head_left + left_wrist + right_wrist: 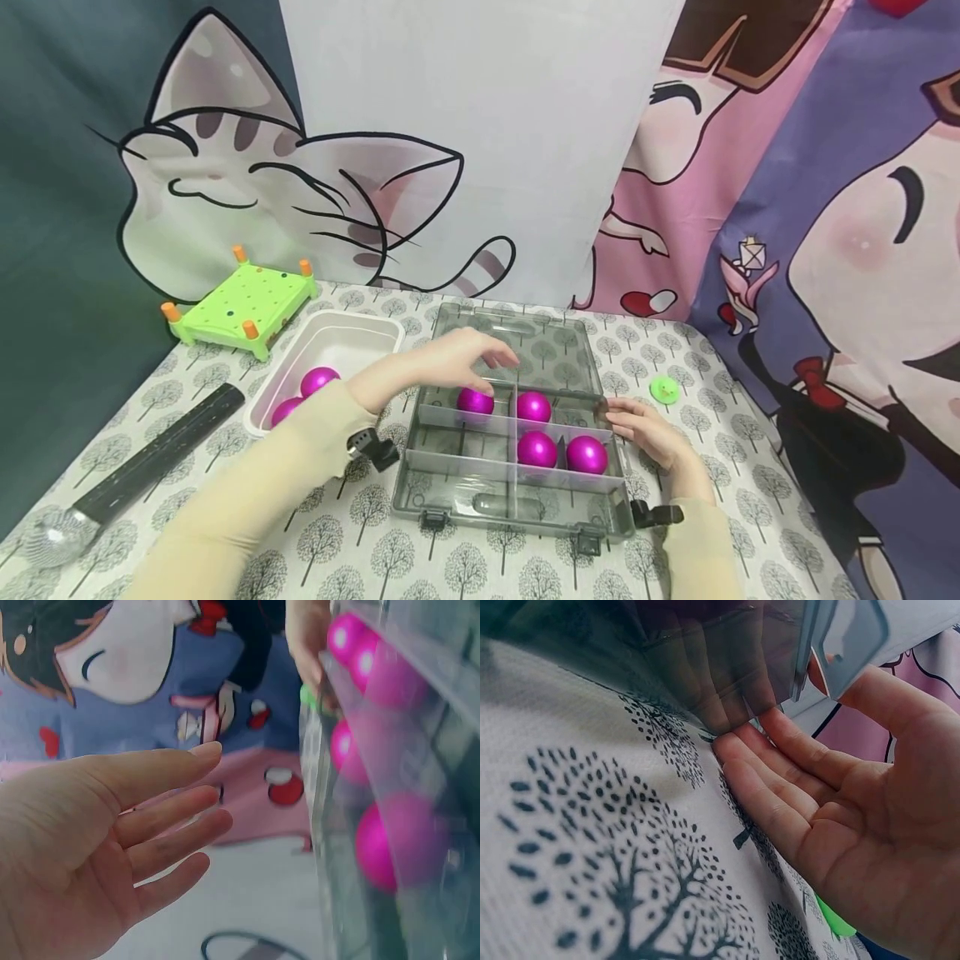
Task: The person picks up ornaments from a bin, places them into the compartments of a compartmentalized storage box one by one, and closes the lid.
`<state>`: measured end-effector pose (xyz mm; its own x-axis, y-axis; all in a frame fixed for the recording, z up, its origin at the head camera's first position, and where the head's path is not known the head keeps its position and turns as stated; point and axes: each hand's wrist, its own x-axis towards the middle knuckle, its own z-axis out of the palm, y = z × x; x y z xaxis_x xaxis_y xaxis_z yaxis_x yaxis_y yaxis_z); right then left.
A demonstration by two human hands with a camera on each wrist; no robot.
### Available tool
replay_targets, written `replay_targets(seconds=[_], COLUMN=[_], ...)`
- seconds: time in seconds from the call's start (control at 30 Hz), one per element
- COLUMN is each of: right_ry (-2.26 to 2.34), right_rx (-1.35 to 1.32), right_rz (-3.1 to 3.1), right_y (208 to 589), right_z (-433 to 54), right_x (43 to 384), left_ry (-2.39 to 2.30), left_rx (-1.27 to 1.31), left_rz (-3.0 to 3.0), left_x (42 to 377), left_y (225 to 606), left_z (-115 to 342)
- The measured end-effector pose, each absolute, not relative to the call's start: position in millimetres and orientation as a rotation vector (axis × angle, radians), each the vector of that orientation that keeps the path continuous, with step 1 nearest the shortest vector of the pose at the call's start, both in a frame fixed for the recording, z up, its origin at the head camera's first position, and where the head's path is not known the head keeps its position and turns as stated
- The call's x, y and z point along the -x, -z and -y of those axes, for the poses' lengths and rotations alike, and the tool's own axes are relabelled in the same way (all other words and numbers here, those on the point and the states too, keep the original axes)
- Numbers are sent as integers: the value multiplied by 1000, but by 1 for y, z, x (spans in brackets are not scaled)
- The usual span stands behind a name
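As seen at the centre of the head view, shows a glossy, see-through grey plastic case (450,492), shallow and rectangular, cut into compartments by thin clear dividers (457,465), with its flat lid (558,350) laid back towards the top. Sits on a pale tabletop (337,575) of woven texture, printed with dark trees. Holds four magenta balls (536,450), smooth and round with pale highlights: one at upper left, one at upper right, two in the middle row's right half. Note two more in a white, round-cornered plastic tray (345,340) left of centre, partly hidden by a sleeve (240,500). Find the left hand (457,358) loosely spread over the upper-left ball, grasping nothing, and the right hand (648,429) with nearly straight fingers against the case's right side, likewise released. See a black tube (161,454) at lower left
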<state>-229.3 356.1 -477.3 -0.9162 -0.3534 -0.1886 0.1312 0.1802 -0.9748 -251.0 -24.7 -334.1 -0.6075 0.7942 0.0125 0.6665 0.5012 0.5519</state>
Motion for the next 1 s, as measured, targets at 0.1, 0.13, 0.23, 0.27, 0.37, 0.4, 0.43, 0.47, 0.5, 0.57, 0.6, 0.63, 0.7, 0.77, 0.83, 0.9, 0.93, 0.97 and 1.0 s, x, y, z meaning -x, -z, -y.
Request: replay_targets(seconds=[0.1,0.13,0.23,0.27,0.37,0.4,0.43,0.47,0.5,0.57,0.6,0.63,0.7,0.77,0.83,0.9,0.93,0.97,1.0], right_ry=[1788,1786,1788,1786,1787,1785,1784,1784,1787,1791,1792,1795,1802,1805,1807,1809,1806,1809,1805], right_rx=[206,208,195,196,193,200,202,206,206,211,214,211,203,201,205,212,218,212,217], right_rz=[-2093,-2095,-2095,-2094,-2092,-2091,-2090,-2089,-2089,-2087,-2085,-2085,-2085,-2086,-2088,-2089,-2089,-2089,-2088], right_y=[479,479,481,481,482,483,483,483,483,483,484,484,484,483,483,482,482,482,482], right_z=[-357,-357,-358,-358,-359,-359,-359,-359,-359,-359,-359,-358,-358,-359,-359,-358,-358,-358,-358], right_x=[230,230,231,231,232,232,232,232,232,233,233,233,233,233,233,233,233,233,233], left_ry=[-765,-773,-810,-819,-847,-859,-859,-860,-862,-857,-844,-829,-812,-790,-760,-728,-703,-675,-653], left_rx=[-1230,-1224,-1170,-1151,-1080,-1065,-1049,-1026,-1001,-951,-936,-911,-872,-859,-828,-816,-811,-810,-808], left_rz=[-2539,-2550,-2576,-2591,-2628,-2635,-2650,-2660,-2664,-2675,-2680,-2686,-2687,-2691,-2697,-2690,-2686,-2679,-2666], left_x=[258,260,265,267,271,273,274,275,275,276,276,276,276,276,275,274,274,273,272], left_y=[330,329,328,329,332,333,335,336,337,340,341,342,343,343,344,346,347,349,350], left_z=[45,52,75,83,107,115,122,130,137,151,157,163,174,183,192,199,202,205,208])
